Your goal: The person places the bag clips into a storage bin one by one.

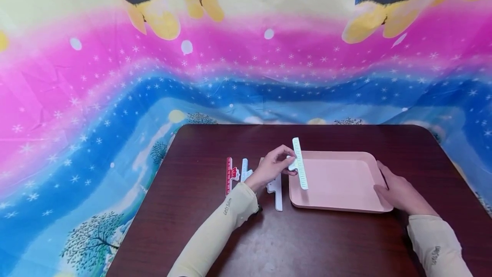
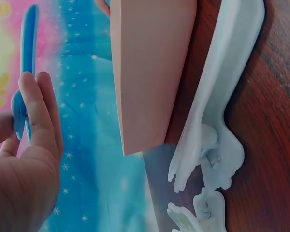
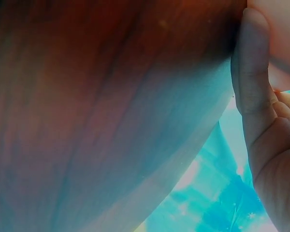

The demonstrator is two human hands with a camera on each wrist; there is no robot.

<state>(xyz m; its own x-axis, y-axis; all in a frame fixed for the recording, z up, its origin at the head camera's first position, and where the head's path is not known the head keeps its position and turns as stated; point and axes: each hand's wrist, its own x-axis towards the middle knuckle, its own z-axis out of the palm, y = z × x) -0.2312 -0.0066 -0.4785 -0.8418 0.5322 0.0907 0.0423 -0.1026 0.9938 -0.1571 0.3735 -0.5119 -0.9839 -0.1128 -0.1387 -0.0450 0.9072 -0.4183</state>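
My left hand (image 1: 273, 166) pinches a pale ruler-edged clip (image 1: 301, 170) by its handle, above the left side of a pink tray (image 1: 338, 178). In the left wrist view this clip (image 2: 29, 48) looks blue, held between thumb and fingers. At the tray's right end, my right hand (image 1: 403, 193) grips the rim, thumb over the edge. One finger (image 3: 253, 72) lies along the tray's side in the right wrist view. A white clip (image 1: 278, 195) lies on the table left of the tray, partly hidden by my left hand.
A red clip (image 1: 229, 176) and a light blue clip (image 1: 244, 169) lie farther left on the dark wooden table (image 1: 192, 208). Something between them and the white clip is mostly hidden by the left hand. A printed cloth (image 1: 246, 46) hangs behind the table.
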